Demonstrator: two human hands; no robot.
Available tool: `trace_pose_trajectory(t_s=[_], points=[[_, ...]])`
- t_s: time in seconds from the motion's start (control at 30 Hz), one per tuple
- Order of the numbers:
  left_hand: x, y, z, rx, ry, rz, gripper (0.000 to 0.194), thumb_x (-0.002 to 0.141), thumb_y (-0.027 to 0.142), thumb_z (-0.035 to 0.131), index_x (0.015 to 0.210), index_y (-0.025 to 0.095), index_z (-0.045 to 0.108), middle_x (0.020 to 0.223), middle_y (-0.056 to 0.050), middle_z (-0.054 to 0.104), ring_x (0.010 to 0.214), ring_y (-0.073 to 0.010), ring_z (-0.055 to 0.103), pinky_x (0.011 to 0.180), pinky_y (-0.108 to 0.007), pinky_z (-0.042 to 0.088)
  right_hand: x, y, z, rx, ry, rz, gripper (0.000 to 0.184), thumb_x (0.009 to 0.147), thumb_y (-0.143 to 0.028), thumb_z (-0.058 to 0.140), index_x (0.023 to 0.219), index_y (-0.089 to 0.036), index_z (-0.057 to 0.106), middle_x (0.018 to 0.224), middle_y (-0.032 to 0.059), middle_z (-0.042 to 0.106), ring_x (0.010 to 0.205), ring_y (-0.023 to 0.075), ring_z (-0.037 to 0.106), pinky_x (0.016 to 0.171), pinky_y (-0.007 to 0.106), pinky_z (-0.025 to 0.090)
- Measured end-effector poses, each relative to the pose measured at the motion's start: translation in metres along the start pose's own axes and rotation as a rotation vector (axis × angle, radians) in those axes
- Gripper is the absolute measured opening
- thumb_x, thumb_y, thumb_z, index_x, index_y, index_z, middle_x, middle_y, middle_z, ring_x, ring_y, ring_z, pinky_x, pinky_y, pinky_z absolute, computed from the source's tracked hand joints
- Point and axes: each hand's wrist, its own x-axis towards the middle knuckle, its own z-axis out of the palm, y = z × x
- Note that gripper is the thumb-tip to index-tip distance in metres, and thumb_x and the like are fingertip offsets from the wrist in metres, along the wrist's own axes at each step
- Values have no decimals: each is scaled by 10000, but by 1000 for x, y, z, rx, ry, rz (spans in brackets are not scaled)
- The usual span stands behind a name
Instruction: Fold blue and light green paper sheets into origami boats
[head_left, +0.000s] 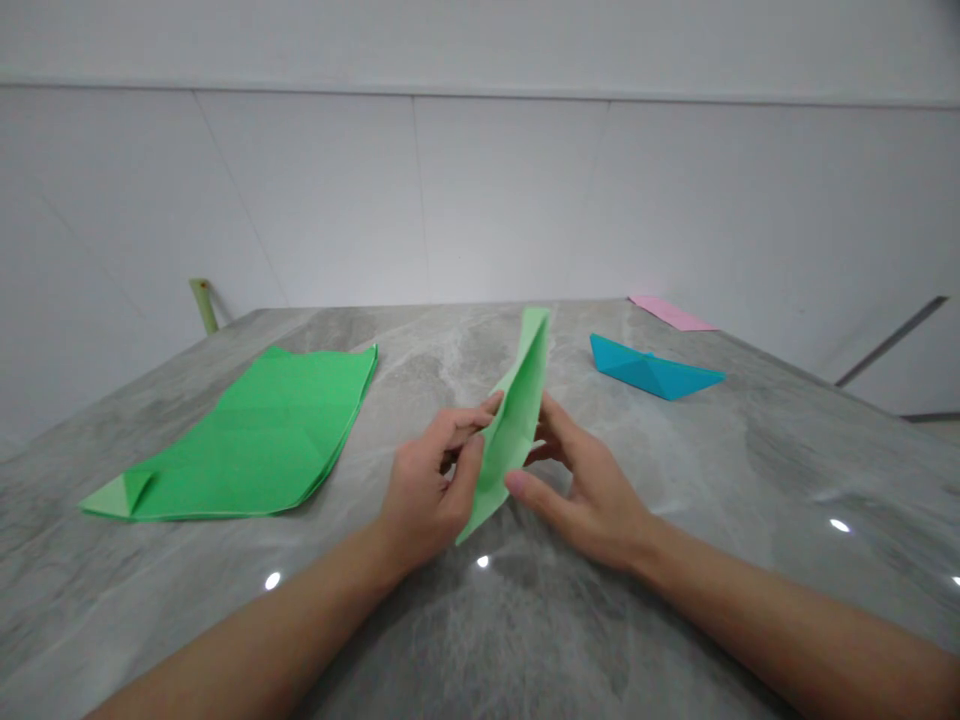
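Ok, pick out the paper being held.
The pale green folded paper, between the left hand and right hand; the bright green sheets, blue boat and pink paper lie untouched.

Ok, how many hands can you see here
2: the left hand and the right hand, on opposite sides of the light-green folded paper.
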Motion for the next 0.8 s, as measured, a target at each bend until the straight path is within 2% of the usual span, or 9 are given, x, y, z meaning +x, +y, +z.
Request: trace_pose_trajectory(t_s=[0.07, 0.13, 0.23, 0.33, 0.47, 0.6, 0.7, 0.8], points=[[0, -2, 2, 12, -42, 28, 159, 864, 119, 528, 1010, 181, 543, 1313, -122, 614, 1039, -191, 686, 843, -288, 586, 0, -3, 2, -3, -81, -53, 519, 855, -309, 630, 1344, -243, 469, 1223, 94, 604, 997, 220, 624, 795, 366, 579], [1, -4, 4, 81, -21, 27, 114, 820, 114, 570, 899, 183, 523, 1362, -140, 571, 1134, -227, 640, 893, -331, 578, 0, -3, 3, -36, -93, -74, 498, 876, -252, 586, 1360, -243, 468, 1242, 97, 600, 1013, 217, 617, 806, 363, 576], [4, -4, 4, 197, 23, 37, 124, 824, 134, 571, 757, 191, 483, 1295, -144, 618, 1075, -230, 666, 839, -338, 595, 0, -3, 5, -79, -79, -73, 524, 879, -187, 543, 1393, -232, 447, 1235, 107, 603, 1016, 217, 611, 814, 366, 573], [6, 0, 4, 274, 34, 144, 206, 842, 114, 538, 687, 198, 431, 1236, -140, 655, 910, -187, 706, 841, -340, 585, 0, -4, 6, -100, -38, -78, 516, 859, -163, 550, 1365, -222, 470, 1239, 110, 602, 1017, 216, 611, 789, 350, 576], [5, 7, 5, 341, 52, 260, 259, 847, 75, 493, 654, 211, 389, 1245, -135, 655, 783, -145, 697, 827, -324, 573, 2, -9, 7, -171, 15, -88, 344, 855, -156, 540, 1194, -206, 568, 1162, 99, 631, 991, 213, 616, 745, 326, 565], [3, 11, 4, 385, 15, 187, 241, 878, 142, 472, 659, 227, 417, 1297, -121, 626, 815, -164, 693, 773, -316, 569, 2, -10, 6, -253, 32, -103, 131, 900, -203, 498, 993, -216, 589, 980, 70, 668, 937, 223, 633, 785, 366, 544], [3, 12, 3, 386, -1, 125, 217, 882, 171, 455, 675, 236, 458, 1242, -109, 663, 865, -181, 688, 760, -323, 566, 1, -7, 4, -295, 30, -77, 150, 944, -247, 442, 955, -230, 590, 869, 59, 671, 935, 242, 646, 790, 386, 541], [3, 12, 1, 347, 4, 124, 231, 868, 143, 458, 659, 236, 423, 1271, -114, 644, 916, -193, 685, 783, -342, 563, 0, -3, 3, -324, 43, -39, 221, 969, -275, 398, 1029, -237, 607, 868, 65, 686, 943, 261, 657, 784, 404, 549]])
